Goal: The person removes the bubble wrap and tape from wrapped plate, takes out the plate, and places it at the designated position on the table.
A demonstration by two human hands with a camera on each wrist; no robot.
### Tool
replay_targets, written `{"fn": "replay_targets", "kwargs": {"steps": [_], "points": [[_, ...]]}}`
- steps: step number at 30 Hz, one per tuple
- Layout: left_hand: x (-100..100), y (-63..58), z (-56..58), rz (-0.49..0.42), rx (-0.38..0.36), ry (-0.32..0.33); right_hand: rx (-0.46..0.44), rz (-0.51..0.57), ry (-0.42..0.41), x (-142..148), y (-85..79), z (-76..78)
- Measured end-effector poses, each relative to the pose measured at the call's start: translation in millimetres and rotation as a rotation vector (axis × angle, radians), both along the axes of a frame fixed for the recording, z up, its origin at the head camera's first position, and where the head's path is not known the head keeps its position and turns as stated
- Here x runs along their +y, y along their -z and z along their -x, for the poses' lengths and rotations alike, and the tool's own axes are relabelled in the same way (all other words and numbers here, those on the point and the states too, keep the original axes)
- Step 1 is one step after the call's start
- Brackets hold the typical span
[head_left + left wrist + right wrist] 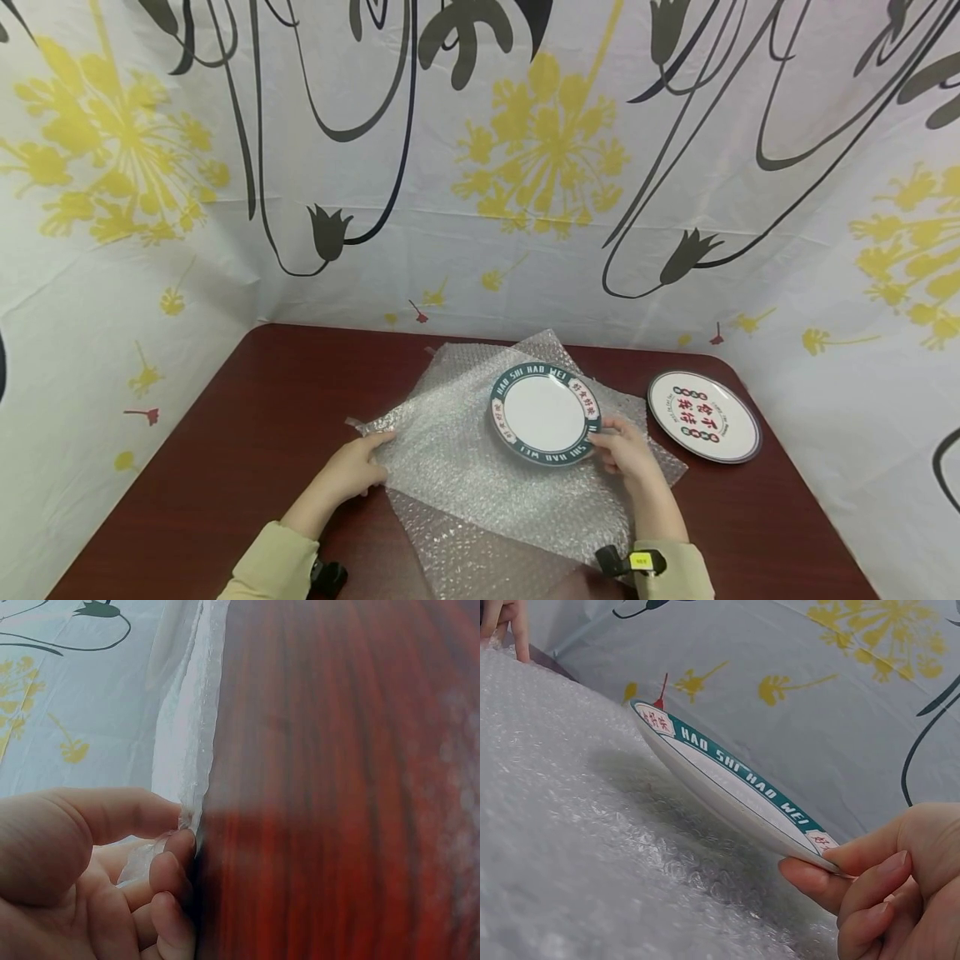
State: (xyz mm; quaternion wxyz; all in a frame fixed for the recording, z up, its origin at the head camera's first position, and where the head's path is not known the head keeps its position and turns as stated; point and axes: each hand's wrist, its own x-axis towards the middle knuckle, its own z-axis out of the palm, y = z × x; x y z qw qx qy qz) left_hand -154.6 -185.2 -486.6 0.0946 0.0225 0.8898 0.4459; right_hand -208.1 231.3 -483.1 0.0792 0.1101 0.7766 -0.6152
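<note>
- Green-rimmed white plate (545, 413): lettered "HAO SHI HAO WEI", tilted, near edge lifted above the bubble wrap.
- Bubble wrap (480, 467): clear sheet spread flat on the bench, left corner raised.

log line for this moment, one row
left hand: pinches bubble wrap edge | right hand: holds green-rimmed plate by rim, tilted above wrap | second plate: flat on table

A dark red-brown wooden table (225, 450) enclosed by printed cloth.

The pale cloth backdrop (480, 208) hangs behind the table and folds round on both sides, forming a three-sided booth. It carries yellow dandelion-like blooms, looping black stems with dark tulip shapes, and a few small red sprigs near its lower edge. The tabletop shows straight wood grain and rounded far corners. Light is even and soft.
</note>
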Motion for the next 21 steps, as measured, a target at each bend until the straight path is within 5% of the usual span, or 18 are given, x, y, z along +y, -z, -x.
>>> {"fn": "replay_targets", "kwargs": {"steps": [21], "points": [[1, 0.6, -0.2, 0.008, 0.008, -0.002, -0.013, 0.016, 0.066, 18, -8.4, -0.9]]}}
